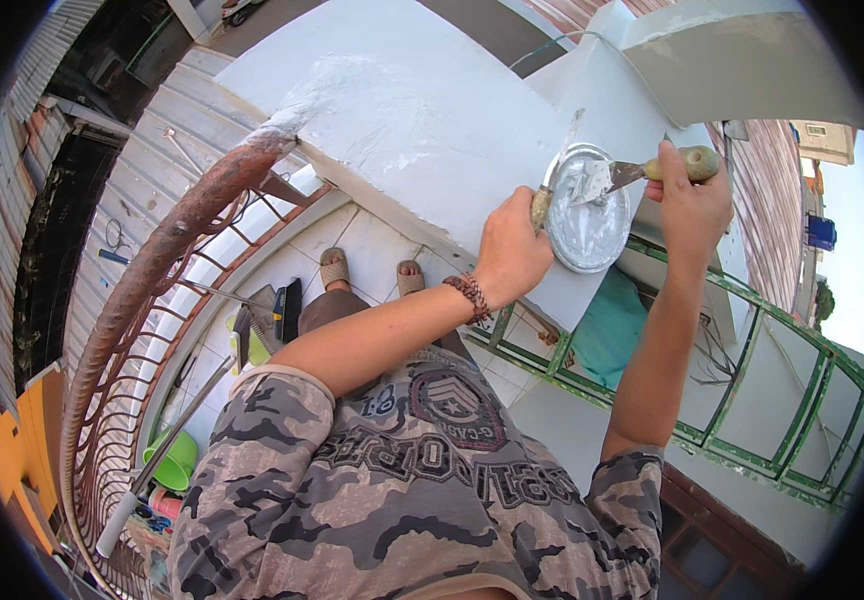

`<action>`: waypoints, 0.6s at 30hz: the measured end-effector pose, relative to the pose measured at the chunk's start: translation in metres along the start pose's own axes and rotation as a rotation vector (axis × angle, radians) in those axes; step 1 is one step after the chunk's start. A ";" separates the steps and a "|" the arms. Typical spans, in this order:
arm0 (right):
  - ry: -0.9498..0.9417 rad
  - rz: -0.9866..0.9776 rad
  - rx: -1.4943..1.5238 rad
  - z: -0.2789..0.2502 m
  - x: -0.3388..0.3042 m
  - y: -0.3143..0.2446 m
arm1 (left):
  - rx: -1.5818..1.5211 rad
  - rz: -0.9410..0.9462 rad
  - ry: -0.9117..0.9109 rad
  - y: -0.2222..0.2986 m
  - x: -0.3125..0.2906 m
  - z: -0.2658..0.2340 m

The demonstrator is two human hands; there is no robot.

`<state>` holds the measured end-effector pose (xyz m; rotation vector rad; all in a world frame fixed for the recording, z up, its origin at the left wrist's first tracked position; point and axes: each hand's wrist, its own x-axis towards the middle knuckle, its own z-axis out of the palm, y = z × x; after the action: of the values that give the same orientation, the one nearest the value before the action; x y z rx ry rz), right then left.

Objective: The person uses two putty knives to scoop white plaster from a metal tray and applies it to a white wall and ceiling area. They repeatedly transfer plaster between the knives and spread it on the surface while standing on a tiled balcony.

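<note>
It's an outdr balcony (307, 240) w/ tiled flr (372, 250), rusty railing (184, 225) & corrugated roof (142, 180).

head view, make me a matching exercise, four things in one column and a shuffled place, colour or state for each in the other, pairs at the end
Things
1. right hand
2. left hand
3. bucket
4. sandals

Places, colours or states
A. on the pale tiled floor
B. gripping a putty knife whose blade reaches over the white paste
C. bright green
D. with a braided bracelet at its wrist, holding a tool handle

Right pairs: 1-B, 2-D, 3-C, 4-A
</note>
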<state>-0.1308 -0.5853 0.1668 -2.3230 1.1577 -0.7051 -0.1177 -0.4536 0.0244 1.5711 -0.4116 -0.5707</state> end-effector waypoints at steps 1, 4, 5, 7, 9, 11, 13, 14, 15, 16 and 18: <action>0.017 0.009 -0.017 -0.003 0.001 -0.001 | -0.009 0.009 0.000 0.000 -0.001 0.000; 0.052 -0.021 0.028 -0.005 0.004 0.004 | -0.034 0.012 -0.017 -0.002 0.000 -0.006; 0.066 -0.020 0.020 -0.007 0.003 0.002 | -0.046 -0.001 -0.037 0.000 0.000 -0.007; 0.060 -0.020 0.026 -0.005 0.002 0.002 | -0.051 -0.028 -0.055 -0.001 0.000 -0.009; 0.050 -0.010 0.027 -0.004 -0.001 0.002 | -0.055 -0.009 -0.056 0.000 -0.002 -0.008; 0.037 0.011 0.022 -0.003 -0.004 0.000 | -0.039 0.011 -0.044 -0.003 -0.002 -0.006; 0.029 0.002 0.029 0.000 -0.006 0.003 | -0.012 0.032 -0.033 -0.006 -0.003 -0.005; 0.025 -0.002 0.032 0.001 -0.007 0.005 | -0.022 0.020 -0.051 -0.007 -0.004 -0.005; 0.026 -0.001 0.033 0.002 -0.007 0.006 | -0.032 0.008 -0.069 -0.001 -0.005 -0.007; 0.027 0.001 0.033 0.002 -0.008 0.008 | -0.042 -0.004 -0.089 0.001 -0.005 -0.008; 0.028 0.012 0.042 0.002 -0.008 0.011 | -0.035 0.000 -0.081 0.001 -0.006 -0.007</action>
<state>-0.1400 -0.5842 0.1569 -2.2762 1.1574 -0.7527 -0.1183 -0.4444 0.0262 1.5179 -0.4601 -0.6403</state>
